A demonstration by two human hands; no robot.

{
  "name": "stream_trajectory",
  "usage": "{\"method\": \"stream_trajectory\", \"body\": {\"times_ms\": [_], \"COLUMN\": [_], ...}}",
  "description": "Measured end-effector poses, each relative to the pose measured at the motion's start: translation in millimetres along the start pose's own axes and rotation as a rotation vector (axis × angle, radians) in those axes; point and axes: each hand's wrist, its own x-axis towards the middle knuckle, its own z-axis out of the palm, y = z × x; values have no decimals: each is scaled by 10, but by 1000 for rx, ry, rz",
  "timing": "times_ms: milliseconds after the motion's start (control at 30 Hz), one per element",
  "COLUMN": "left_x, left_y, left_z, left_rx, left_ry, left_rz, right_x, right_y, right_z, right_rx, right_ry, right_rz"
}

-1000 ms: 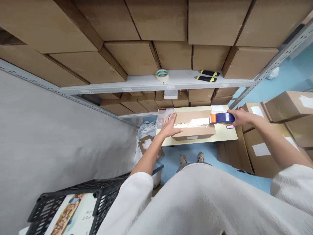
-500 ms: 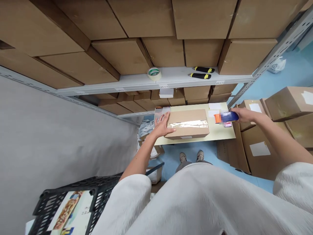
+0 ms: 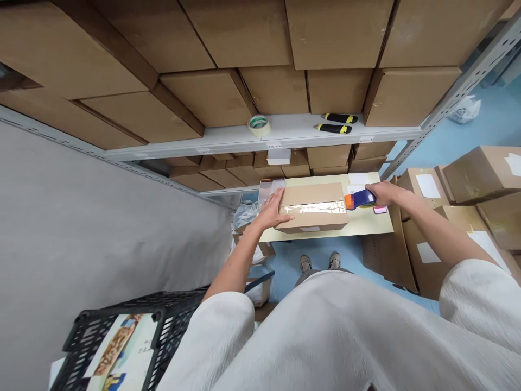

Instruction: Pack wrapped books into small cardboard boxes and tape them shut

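Note:
A closed cardboard box (image 3: 313, 194) lies on the pale yellow tabletop (image 3: 325, 234), with a strip of clear shiny tape (image 3: 313, 207) along its top seam. My left hand (image 3: 272, 210) rests against the box's left end, fingers stretched out and thumb extended over the near side. Wrapped round a blue and orange tape dispenser (image 3: 363, 199) is my right hand (image 3: 380, 193). The dispenser's orange front is at the box's right end; whether they touch I cannot tell. A pink-screened phone (image 3: 380, 209) lies below that hand.
Ahead stands a metal shelf (image 3: 228, 133) packed with cardboard boxes. A tape roll (image 3: 259, 125) and two box cutters (image 3: 334, 128) lie on it. More cartons (image 3: 480, 174) are stacked at right. At lower left is a black crate (image 3: 163, 331), beside a grey wall (image 3: 101, 233).
My right hand has moved left with the tape dispenser, bringing its orange front to the box's right end. My left hand stays at the box's left end. The view shifts slightly.

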Motion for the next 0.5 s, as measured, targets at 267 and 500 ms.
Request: {"method": "stream_trajectory", "body": {"times_ms": [267,500], "left_x": [-4,-18], "left_y": [-3,46], "left_z": [44,24], "left_rx": [-39,-19], "left_ry": [25,18], "left_rz": [-30,-20], "right_x": [34,208], "right_y": [-177,-211], "right_z": [-246,-253], "right_rx": [-36,-28], "right_ry": [-93,-101], "right_rz": [85,126]}}
